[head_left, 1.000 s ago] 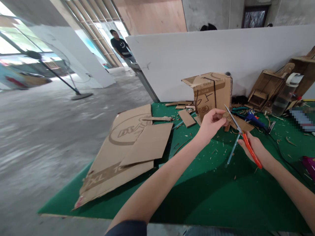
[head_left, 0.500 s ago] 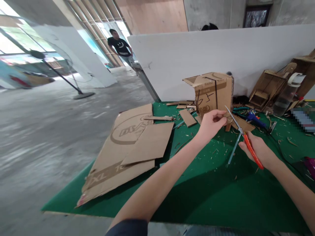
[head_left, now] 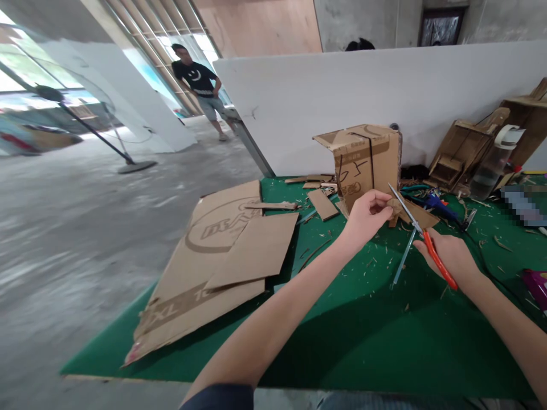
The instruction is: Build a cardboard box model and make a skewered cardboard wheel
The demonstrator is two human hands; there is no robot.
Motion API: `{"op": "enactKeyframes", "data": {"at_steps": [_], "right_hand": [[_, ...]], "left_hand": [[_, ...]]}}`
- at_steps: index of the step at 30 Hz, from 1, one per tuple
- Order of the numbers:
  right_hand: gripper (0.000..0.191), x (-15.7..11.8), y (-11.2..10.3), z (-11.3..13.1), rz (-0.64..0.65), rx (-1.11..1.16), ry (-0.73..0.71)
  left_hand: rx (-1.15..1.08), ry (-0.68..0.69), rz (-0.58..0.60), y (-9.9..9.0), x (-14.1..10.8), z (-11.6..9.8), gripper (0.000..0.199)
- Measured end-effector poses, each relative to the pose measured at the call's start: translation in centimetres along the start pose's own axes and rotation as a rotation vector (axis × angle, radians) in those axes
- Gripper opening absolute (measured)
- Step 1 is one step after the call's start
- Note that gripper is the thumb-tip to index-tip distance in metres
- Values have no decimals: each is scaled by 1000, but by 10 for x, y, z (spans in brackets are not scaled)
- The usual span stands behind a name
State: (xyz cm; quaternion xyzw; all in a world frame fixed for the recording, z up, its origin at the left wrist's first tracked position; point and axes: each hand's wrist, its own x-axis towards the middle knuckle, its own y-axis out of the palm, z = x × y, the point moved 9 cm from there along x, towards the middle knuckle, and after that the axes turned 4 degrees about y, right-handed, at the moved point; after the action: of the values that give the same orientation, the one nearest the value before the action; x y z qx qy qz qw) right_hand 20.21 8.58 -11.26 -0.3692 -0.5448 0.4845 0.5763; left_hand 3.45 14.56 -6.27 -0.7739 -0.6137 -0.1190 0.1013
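Note:
My right hand [head_left: 453,255] is closed around red-handled scissors [head_left: 436,259], whose blades point up and to the left. The blades look nearly closed. Between the thumb and fingers of my left hand [head_left: 368,213] is a small piece of cardboard [head_left: 395,206], right beside the scissor blades; whether they touch it I cannot tell. Just behind my hands a cardboard box [head_left: 355,165] stands upright with a black cord round it. A translucent bluish stick [head_left: 404,259] lies on the green table [head_left: 363,341] below the blades.
Flat cardboard sheets [head_left: 222,239] overlap at the table's left. Cardboard strips [head_left: 323,204] and scraps are scattered near the box. Farther right are a blue tool [head_left: 440,205], a water bottle [head_left: 496,162] and cardboard structures [head_left: 459,148]. A white panel borders the back; a person [head_left: 199,85] stands beyond.
The view has shifted slightly, so the table's things sit a little farther left. The person in the background has stepped more into view. Both my hands keep nearly the same pose and hold.

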Motion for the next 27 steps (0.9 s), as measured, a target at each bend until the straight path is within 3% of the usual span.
{"op": "enactKeyframes", "data": {"at_steps": [6,10,12,19,27], "right_hand": [[41,2,-2,-9,-93,231,21],[39,3,-6,-13,-114,414,48],[38,3,-7,-13,-118,468,62],[39,0,-3,-7,-86,518,46],[39,-4,-3,8,-6,593,-54]], "left_hand": [[-164,-175,-35,1,-3,8,16],[-314,-228,-61,3,-5,8,29],[-357,-254,-55,6,-5,10,26],[-390,-264,-97,4,-4,17,5],[-542,-283,-73,9,-7,22,18]]}}
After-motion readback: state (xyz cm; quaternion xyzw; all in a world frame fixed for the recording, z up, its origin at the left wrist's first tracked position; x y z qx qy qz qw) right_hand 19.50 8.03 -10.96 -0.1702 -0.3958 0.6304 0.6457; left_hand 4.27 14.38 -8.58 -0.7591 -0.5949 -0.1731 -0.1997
